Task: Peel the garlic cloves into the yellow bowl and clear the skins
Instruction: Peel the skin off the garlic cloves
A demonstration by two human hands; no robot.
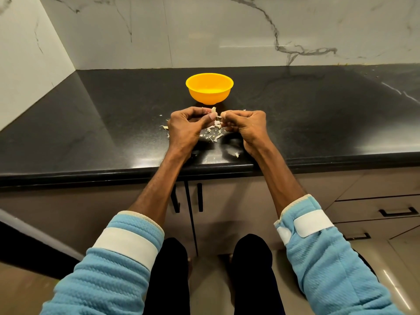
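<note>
No text, label, brand, number or sign can be read anywhere. The yellow bowl [209, 92] is plain, and the white bands [127, 244] on the blue sleeves [329, 269] are unmarked.

Light-blue quilted sleeves [106, 276] with cream cuff edging, each wrapped by a white band [126, 243]; black trousers [168, 280].

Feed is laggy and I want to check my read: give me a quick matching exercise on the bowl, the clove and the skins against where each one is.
Things:
1 yellow bowl
2 garlic clove
3 skins

Places:
A scattered on the countertop near its front edge
B standing farther back on the countertop
C pinched by the left hand

Pairs: 1-B; 2-C; 3-A
</note>
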